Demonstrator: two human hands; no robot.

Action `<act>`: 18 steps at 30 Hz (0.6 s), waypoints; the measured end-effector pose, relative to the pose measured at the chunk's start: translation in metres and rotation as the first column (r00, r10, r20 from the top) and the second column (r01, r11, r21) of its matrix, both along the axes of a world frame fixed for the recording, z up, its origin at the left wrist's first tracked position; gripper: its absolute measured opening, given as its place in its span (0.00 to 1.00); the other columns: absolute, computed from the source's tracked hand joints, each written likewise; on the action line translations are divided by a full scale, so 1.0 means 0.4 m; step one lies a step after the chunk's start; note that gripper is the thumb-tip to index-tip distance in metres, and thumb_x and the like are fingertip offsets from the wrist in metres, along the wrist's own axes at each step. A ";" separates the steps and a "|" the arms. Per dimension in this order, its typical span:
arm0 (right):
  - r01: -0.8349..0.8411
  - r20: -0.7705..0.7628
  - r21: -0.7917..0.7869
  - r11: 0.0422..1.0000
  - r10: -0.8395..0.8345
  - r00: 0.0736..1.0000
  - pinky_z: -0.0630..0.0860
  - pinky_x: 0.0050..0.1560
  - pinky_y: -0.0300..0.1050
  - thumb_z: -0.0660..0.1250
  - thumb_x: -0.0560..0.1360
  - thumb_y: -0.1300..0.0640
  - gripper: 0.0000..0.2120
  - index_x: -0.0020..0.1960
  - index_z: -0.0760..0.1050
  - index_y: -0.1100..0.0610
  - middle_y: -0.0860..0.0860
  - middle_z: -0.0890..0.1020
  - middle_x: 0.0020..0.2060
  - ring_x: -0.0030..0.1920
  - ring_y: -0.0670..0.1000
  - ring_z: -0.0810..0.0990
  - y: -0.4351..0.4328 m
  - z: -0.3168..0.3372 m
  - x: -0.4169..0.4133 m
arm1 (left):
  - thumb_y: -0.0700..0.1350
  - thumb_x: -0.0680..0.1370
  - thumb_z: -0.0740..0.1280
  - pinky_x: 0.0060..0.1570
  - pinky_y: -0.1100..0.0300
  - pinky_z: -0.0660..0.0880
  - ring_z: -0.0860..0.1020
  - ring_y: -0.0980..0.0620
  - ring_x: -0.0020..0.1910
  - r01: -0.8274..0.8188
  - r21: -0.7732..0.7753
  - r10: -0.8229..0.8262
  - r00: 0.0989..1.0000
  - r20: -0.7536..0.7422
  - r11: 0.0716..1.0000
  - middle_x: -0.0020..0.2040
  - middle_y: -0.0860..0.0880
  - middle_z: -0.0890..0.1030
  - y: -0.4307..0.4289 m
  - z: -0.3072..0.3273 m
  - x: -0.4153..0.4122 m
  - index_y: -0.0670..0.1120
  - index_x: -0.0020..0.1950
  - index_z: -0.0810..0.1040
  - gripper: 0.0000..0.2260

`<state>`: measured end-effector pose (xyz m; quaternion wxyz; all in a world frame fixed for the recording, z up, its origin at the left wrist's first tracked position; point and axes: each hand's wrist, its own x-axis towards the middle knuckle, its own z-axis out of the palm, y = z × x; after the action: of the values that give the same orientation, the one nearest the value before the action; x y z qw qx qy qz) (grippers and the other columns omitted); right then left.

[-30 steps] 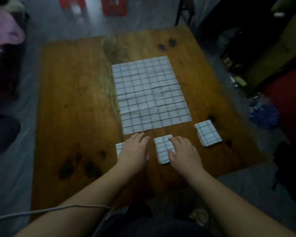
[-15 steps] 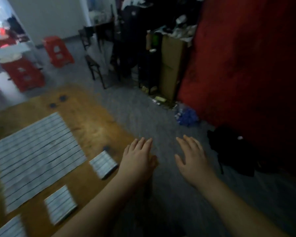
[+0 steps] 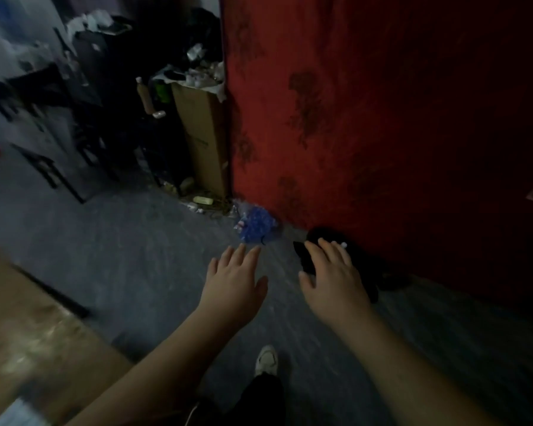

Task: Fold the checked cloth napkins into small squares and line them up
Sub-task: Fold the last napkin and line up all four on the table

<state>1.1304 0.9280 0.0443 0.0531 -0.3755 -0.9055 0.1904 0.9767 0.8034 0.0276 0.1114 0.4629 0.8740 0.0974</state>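
A red patterned wall (image 3: 413,118) fills the right side of my view, and the grey floor (image 3: 130,259) runs from its foot down under my arms. The wooden table (image 3: 28,333) is off to my lower left, blurred, with only its corner showing. Of the checked napkins, all I can make out is a pale blurred patch (image 3: 11,415) on the table at the very bottom-left edge, well apart from both my hands; I cannot tell its fold. A tall cardboard box (image 3: 203,133) stands against the wall's left edge, heaped with clutter on top, and dark chairs (image 3: 53,124) stand to its left. A black bundle (image 3: 382,272) lies on the floor at the foot of the wall. My left hand (image 3: 233,287) is held out palm down over the floor, fingers straight and slightly spread, with nothing in it. My right hand (image 3: 333,278) is the same, flat and spread and holding nothing; it overlaps the black bundle, but I cannot tell whether it touches it. A blue plastic bag (image 3: 256,226) sits by the wall just beyond my left fingertips. My white shoe (image 3: 266,359) shows between my forearms. A bottle (image 3: 145,96) stands left of the box.
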 end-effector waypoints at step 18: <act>-0.271 0.048 0.012 0.963 0.270 0.962 0.50 0.77 0.48 0.58 0.81 0.46 0.29 0.80 0.56 0.51 0.51 0.58 0.79 0.79 0.53 0.51 0.520 -0.002 -0.843 | 0.61 0.82 0.56 0.77 0.43 0.53 0.52 0.44 0.81 -0.277 0.003 0.276 0.960 0.034 0.961 0.82 0.48 0.55 0.437 -0.009 -0.755 0.53 0.81 0.53 0.30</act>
<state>0.7933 1.1361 0.0437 0.0092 -0.2523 -0.9510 0.1787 0.6747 0.9783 0.0239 0.1096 0.3351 0.9277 0.1230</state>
